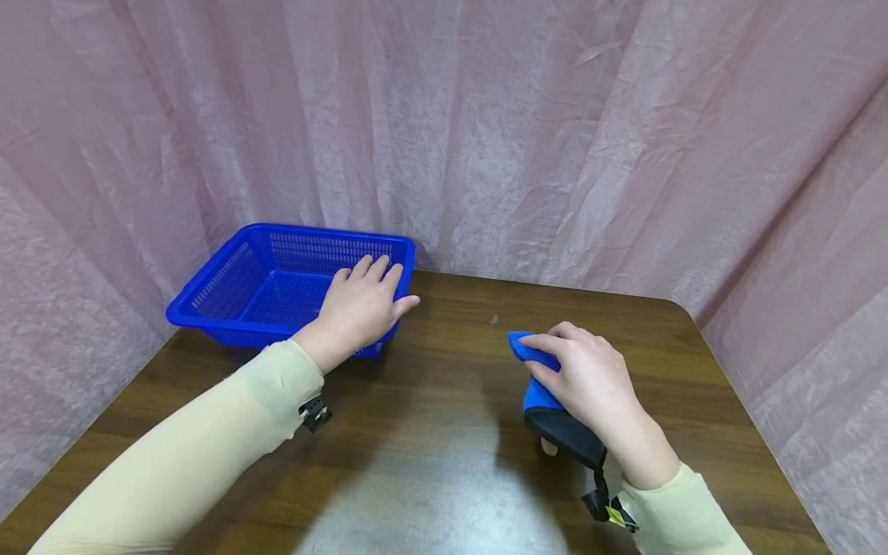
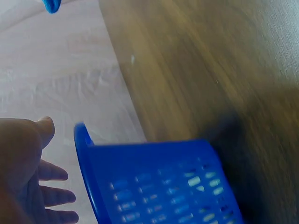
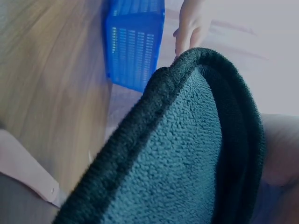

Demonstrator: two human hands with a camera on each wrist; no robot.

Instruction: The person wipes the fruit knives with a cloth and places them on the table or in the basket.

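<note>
My right hand (image 1: 597,378) pinches a folded blue cloth item with a black edge (image 1: 541,395) and holds it above the right of the table. In the right wrist view its fuzzy fabric (image 3: 173,144) and dark rim fill the middle; I cannot tell its exact kind. My left hand (image 1: 361,308) is over the right side of a blue plastic basket (image 1: 333,231), fingers spread, nothing in its grasp. In the left wrist view the hand (image 2: 23,172) appears apart from the basket wall (image 2: 149,177).
Partly hidden under the cloth item lies a pale handle-like thing (image 1: 549,447), with a small hole at its end in the right wrist view. The brown wooden table (image 1: 444,401) ends at a pink curtain (image 1: 486,139) behind and beside it.
</note>
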